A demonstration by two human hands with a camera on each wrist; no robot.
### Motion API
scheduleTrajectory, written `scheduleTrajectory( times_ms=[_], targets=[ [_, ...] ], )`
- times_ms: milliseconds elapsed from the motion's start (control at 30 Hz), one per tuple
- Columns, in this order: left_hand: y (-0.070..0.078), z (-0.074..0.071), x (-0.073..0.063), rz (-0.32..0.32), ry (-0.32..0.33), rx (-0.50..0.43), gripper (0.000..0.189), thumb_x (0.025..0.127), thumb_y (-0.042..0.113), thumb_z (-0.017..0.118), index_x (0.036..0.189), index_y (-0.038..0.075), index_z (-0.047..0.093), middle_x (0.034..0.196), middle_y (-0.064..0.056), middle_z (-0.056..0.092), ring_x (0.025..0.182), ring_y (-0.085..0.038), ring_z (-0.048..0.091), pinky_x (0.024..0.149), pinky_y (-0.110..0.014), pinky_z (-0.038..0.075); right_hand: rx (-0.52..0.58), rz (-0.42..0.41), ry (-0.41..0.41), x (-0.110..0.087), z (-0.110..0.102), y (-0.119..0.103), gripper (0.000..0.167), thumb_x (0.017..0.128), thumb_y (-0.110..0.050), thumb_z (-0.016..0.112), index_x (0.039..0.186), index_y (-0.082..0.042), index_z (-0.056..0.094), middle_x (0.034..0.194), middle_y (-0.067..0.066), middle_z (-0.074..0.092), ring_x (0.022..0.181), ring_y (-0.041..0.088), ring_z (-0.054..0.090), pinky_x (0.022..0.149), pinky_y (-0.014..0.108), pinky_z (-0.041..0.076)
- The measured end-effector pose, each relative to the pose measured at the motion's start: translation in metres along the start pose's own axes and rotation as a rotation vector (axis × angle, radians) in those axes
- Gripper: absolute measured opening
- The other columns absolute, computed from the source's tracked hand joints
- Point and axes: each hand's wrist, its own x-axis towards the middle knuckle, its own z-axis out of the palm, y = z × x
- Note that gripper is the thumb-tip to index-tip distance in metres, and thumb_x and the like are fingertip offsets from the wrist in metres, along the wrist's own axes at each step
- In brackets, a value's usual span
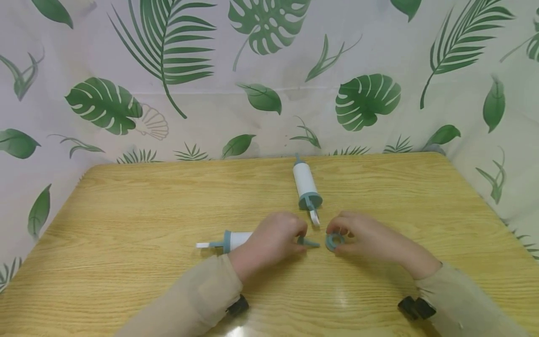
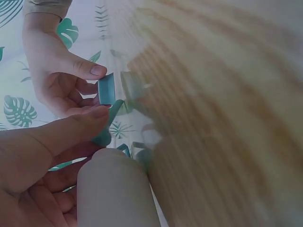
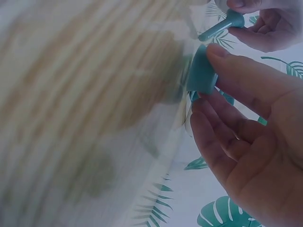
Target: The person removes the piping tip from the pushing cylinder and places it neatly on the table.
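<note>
A white cylinder (image 1: 240, 239) with a teal end flange and a pale-tipped handle lies sideways on the table. My left hand (image 1: 271, 241) covers its middle and pinches the slim teal nozzle (image 1: 311, 243) at its right end between thumb and fingers. Just right of the nozzle tip, my right hand (image 1: 368, 237) holds a teal ring (image 1: 329, 243) by its edge, thumb on one side and fingers on the other. In the right wrist view the ring (image 3: 202, 73) is close to the nozzle (image 3: 220, 28); whether they touch I cannot tell.
A second white cylinder (image 1: 304, 179) of the same kind lies behind the hands, nozzle towards the wall and handle towards me. The wooden table (image 1: 139, 206) ends at a leaf-printed cloth (image 1: 202, 131). Dark wrist devices (image 1: 417, 308) hang below both sleeves.
</note>
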Motion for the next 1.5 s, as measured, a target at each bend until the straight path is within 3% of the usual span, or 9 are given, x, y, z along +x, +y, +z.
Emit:
scheduleTrajectory(
  times_ms=[300,600,900,1033,1200,1500],
  targets=[
    [0.001,0.001,0.003,-0.005,-0.043,0.045,0.022,0.077,0.030,0.080,0.076,0.014,0.065,0.069,0.008,0.056,0.062,-0.006,0.046,0.058,-0.020,0.041,0.009,0.022,-0.025,0.000,-0.001,-0.002,0.022,0.080,-0.015,0.077,0.099,-0.015,0.066,0.095,-0.006,0.057,0.089,0.012,0.056,0.076,0.031,0.051],
    [-0.002,0.004,0.004,-0.021,-0.066,0.016,0.021,0.078,0.029,0.080,0.078,0.013,0.066,0.071,0.008,0.056,0.062,-0.004,0.046,0.057,-0.016,0.040,0.049,0.078,-0.036,0.002,-0.007,-0.005,0.027,0.084,-0.022,0.075,0.106,-0.012,0.065,0.102,-0.003,0.060,0.096,0.018,0.057,0.081,0.038,0.050],
    [-0.003,0.001,0.002,-0.053,-0.082,-0.026,0.022,0.078,0.029,0.080,0.083,0.012,0.067,0.072,0.009,0.055,0.065,-0.006,0.047,0.060,-0.017,0.041,0.032,0.057,0.055,0.016,-0.021,-0.010,0.029,0.088,-0.022,0.070,0.108,-0.002,0.063,0.101,0.004,0.063,0.090,0.019,0.058,0.075,0.036,0.051],
    [-0.004,-0.002,-0.002,-0.074,-0.069,-0.073,0.022,0.079,0.028,0.079,0.086,0.010,0.068,0.077,0.005,0.059,0.069,-0.007,0.050,0.063,-0.018,0.043,0.055,0.117,0.131,0.032,-0.026,-0.011,0.032,0.092,-0.026,0.065,0.112,-0.002,0.062,0.103,0.007,0.063,0.090,0.019,0.058,0.074,0.035,0.051],
    [-0.006,-0.011,-0.008,-0.113,-0.034,-0.157,0.025,0.081,0.025,0.078,0.094,0.006,0.069,0.089,-0.002,0.066,0.079,-0.011,0.057,0.071,-0.022,0.048,0.108,0.237,0.199,0.057,-0.032,-0.010,0.046,0.096,-0.034,0.058,0.124,0.001,0.054,0.115,0.015,0.059,0.101,0.030,0.057,0.081,0.042,0.049],
    [-0.011,-0.022,-0.018,-0.202,0.119,-0.338,0.032,0.083,0.021,0.076,0.106,0.001,0.067,0.103,-0.011,0.065,0.095,-0.024,0.061,0.082,-0.031,0.050,0.129,0.461,0.124,0.094,-0.029,0.000,0.074,0.093,-0.055,0.050,0.133,0.008,0.041,0.126,0.027,0.052,0.112,0.038,0.052,0.089,0.048,0.046]
  ],
)
